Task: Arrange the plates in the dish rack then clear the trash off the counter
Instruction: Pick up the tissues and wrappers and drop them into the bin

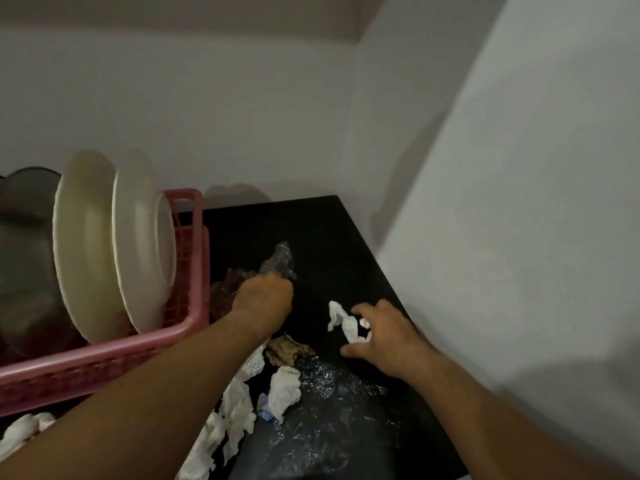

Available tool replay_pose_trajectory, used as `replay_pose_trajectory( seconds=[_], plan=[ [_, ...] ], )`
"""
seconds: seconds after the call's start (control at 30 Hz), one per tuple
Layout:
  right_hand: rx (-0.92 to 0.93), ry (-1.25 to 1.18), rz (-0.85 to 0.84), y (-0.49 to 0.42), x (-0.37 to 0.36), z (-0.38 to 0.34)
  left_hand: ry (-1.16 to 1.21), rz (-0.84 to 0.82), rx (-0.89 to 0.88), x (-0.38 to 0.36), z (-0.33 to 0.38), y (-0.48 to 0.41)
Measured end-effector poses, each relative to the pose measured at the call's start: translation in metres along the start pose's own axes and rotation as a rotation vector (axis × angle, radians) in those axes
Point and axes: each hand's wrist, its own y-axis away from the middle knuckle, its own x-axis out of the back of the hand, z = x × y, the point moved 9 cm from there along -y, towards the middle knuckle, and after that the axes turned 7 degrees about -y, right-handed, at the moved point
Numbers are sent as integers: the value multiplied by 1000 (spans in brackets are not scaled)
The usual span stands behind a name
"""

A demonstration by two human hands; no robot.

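Counter [329,237]: left hand [265,294] grips plastic [280,259], right [388,336] touches tissue [341,318].

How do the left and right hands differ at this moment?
Grip: the left hand is curled round crumpled clear plastic; the right hand is spread, its fingers at a white tissue with no plain grip yet. Place: the left hand is beside the pink rack; the right hand is nearer the wall. Both reach over the black counter toward trash.
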Motion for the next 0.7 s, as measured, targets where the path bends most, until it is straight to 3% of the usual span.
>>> replay_pose_trajectory(
  seconds=[0.1, 0.27, 0.4, 0.53, 0.7],
  plan=[
    [28, -3, -12, 5, -12, 7, 73, 17, -43, 3, 7, -4],
    [52, 19, 76, 0, -3, 2, 469, 99, -77, 44, 4, -5],
    [51, -21, 110, -5, 15, -8, 731, 216, 30, 76, -25, 4],
    [81, -143, 197, -2, 33, -27, 931, 192, 80, 72, -40, 19],
    [13, -386, 294, 14, 41, -50, 847, 157, -41, 58, -36, 46]
  ],
)
